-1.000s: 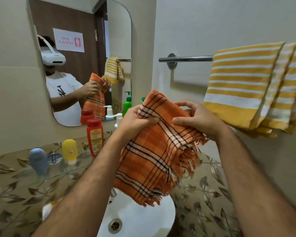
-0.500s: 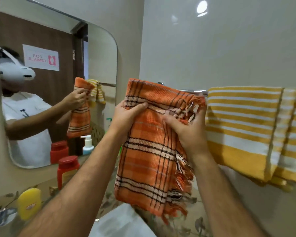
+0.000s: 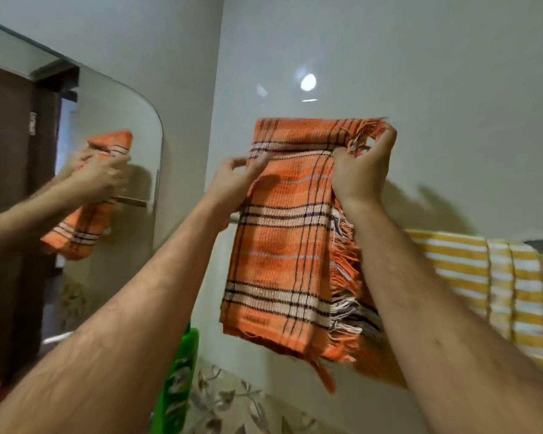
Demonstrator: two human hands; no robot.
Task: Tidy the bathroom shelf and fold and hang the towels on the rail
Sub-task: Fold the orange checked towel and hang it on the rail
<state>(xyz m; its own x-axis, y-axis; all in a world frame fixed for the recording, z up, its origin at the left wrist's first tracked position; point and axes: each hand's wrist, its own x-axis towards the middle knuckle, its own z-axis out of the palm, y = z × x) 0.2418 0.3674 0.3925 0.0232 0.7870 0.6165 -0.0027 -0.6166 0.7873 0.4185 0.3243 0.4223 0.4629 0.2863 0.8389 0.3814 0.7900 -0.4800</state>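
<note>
Against the pale tiled wall, above the rail: one folded orange plaid towel (image 3: 282,245), fringed along its right edge, held raised in both hands.

Left hand (image 3: 232,186): closed on the towel's left edge near the top, thumb in front, fingers tucked behind the cloth.

Right hand (image 3: 362,166): closed on the upper right corner, bunching the fringe; the top fold is pinched between thumb and fingers.

Rail (image 3: 235,218): only a short chrome stretch shows, just left of the orange towel at about its mid-height; the rest is hidden behind cloth and forearms. Whether any fabric has passed behind the bar cannot be told.

Yellow striped towel (image 3: 496,277): already draped over the rail to the right, near the orange one but apart from it.

Green bottle (image 3: 177,383): low in the frame by the left forearm, blurred. Mirror (image 3: 76,183) at left reflects the hands and towel.

Step in hand, as judged: hanging the orange towel on the free rail section left of the yellow one.

Next move, as judged: carry the upper portion over and behind the bar, lower until the fold sits on it, keep the layers together so the fold holds, then release both grips and even the hanging lengths.
</note>
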